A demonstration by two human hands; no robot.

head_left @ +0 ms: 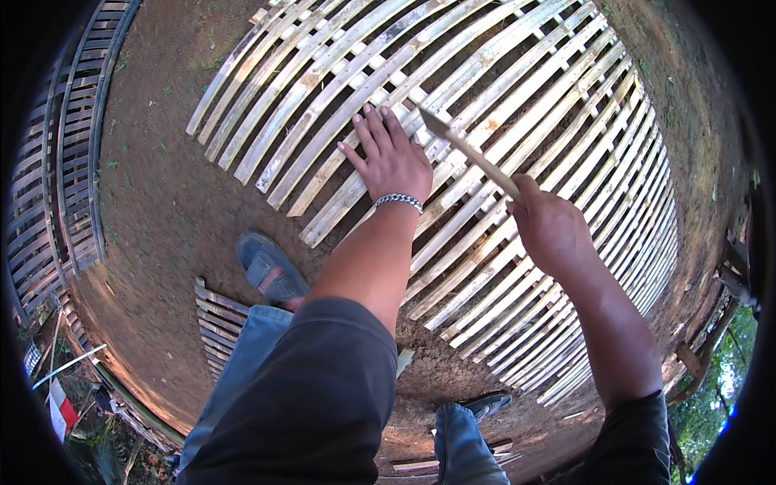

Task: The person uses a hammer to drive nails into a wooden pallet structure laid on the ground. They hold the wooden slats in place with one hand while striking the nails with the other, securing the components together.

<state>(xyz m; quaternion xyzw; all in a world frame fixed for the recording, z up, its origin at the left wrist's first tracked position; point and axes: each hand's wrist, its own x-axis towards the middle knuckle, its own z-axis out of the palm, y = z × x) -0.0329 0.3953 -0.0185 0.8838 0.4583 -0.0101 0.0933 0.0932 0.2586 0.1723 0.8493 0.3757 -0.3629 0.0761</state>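
My left hand (pixel 394 162) lies flat on a panel of pale wooden or bamboo slats (pixel 485 61), fingers stretched out and slightly apart. A metal chain bracelet (pixel 398 200) circles that wrist. In my closed right hand (pixel 551 229) is the pale wooden handle of a hammer (pixel 485 164). Its dark head points up and left, just right of my left fingers and over the slats. Whether the head touches them I cannot tell. The slats run side by side over crosspieces, with narrow gaps between.
The panel rests on bare brown soil (pixel 162 178). At the far left stands a darker slatted structure (pixel 77 145). A smaller slatted piece (pixel 218 327) lies near my shoe (pixel 271 267). Loose strips (pixel 416 465) lie by my other leg. Logs (pixel 691 360) and greenery border the right.
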